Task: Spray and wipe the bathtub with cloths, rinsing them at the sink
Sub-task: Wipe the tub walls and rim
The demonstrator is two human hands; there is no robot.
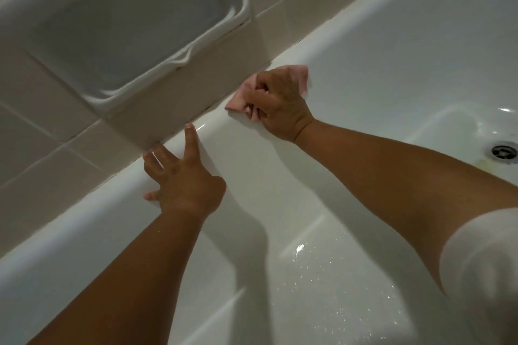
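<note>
Gripping crumpled pink cloth (237, 100)

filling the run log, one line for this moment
right hand grips pink cloth on bathtub rim | left hand rests on rim

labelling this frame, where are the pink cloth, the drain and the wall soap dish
pink cloth (238, 101), head view, lower left corner
drain (503, 152), head view, grate centre
wall soap dish (134, 22), head view, recessed back

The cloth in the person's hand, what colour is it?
Pink. The cloth shows in the head view, gripped by the right hand on the bathtub rim.
</note>
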